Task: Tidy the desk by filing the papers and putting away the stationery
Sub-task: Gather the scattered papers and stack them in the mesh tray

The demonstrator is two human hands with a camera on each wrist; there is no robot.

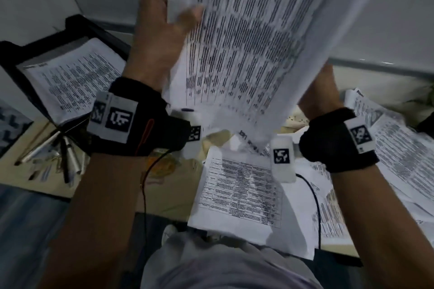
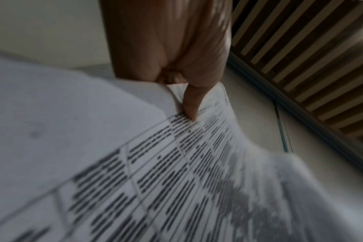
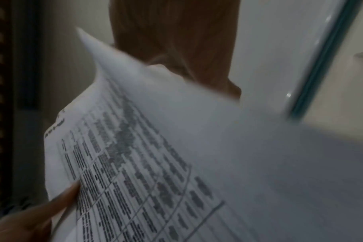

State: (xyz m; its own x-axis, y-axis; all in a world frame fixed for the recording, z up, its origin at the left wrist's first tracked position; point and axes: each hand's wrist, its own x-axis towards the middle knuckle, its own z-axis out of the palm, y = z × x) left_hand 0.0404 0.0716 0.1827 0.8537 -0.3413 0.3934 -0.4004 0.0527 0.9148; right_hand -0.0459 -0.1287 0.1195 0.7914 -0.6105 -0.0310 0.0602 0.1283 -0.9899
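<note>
Both hands hold up a sheaf of printed papers point(image 1: 246, 37) above the bench. Left hand point(image 1: 159, 37) grips the sheaf's left edge, thumb point(image 1: 190, 16) pressed on the printed face and the other fingers curled behind; in the left wrist view one fingertip point(image 2: 192, 108) lies on a table of dark text lines. Right hand point(image 1: 321, 91) is mostly hidden behind the sheaf's lower right part; the right wrist view shows its thumb point(image 3: 58, 204) pressing on the printed side and the palm behind the sheets, so it pinches them. The pages are blurred and bend toward the camera, their lower corner hanging just over the bench.

Below the sheaf, loose sheets point(image 1: 239, 192) with printed tables lie scattered on the bench point(image 1: 171, 190), some overhanging its near edge, and more sheets point(image 1: 399, 155) spread to the right. To the far left stands a black tray point(image 1: 77, 26) with a stack of filed papers point(image 1: 70, 77) in it. Beside the tray, near the left edge, pens point(image 1: 54, 155) and other small stationery lie in a loose heap. Each wrist wears a black band point(image 1: 138, 122) with white marker tags, and a thin cable point(image 1: 314, 197) runs across the sheets.
</note>
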